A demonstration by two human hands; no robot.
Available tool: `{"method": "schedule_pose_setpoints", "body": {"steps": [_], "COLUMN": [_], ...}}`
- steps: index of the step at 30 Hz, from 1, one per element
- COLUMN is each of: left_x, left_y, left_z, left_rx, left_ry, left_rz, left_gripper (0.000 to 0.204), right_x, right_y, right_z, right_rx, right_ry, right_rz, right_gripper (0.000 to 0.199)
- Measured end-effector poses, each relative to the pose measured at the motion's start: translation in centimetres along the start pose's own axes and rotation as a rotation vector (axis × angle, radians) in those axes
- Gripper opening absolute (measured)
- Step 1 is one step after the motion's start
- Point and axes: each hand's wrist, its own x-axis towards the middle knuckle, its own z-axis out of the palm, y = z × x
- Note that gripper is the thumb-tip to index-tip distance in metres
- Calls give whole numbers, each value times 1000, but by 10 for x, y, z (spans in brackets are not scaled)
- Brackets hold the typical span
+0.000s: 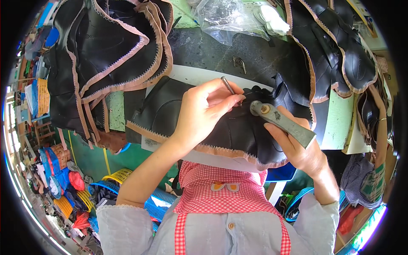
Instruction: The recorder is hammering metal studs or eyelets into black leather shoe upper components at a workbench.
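Observation:
Pinched in the fingers of my left hand (pixel 196 111) is a thin metal punch (pixel 228 85), tilted with its lower end at the black leather piece (pixel 231 132). My right hand (pixel 302 149) is closed round a hammer (pixel 285 122). Its round face is just right of the left fingertips, above the leather; the handle is mostly hidden by the hand. A tan strip with a zigzag edge runs along the leather's near side. Under the leather lies a white sheet (pixel 182 73). A small metal clip-like part (pixel 239 63) rests on the dark board beyond.
Stacked black leather pieces (pixel 111 46) with tan edging stand at the left, more leather pieces (pixel 325 46) at the right. A clear plastic bag (pixel 223 19) lies at the back. Blue and yellow baskets (pixel 117 175) are below the bench. Another person's arm (pixel 381 136) shows far right.

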Motion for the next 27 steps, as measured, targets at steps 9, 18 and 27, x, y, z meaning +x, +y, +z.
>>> {"method": "schedule_pose_setpoints", "body": {"steps": [9, 18, 27], "left_x": [-5, -15, 4], "left_y": [-4, -5, -1], "left_z": [7, 12, -4], "left_rx": [127, 691, -17], "left_ry": [39, 115, -26], "left_rz": [171, 652, 2], "left_gripper": [12, 12, 14], "right_x": [0, -19, -11], "right_y": [-4, -24, 1], "right_z": [-13, -19, 8], "right_rx": [157, -80, -11], "right_ry": [-46, 152, 65], "right_rz": [130, -35, -68], "right_gripper": [16, 33, 12]}}
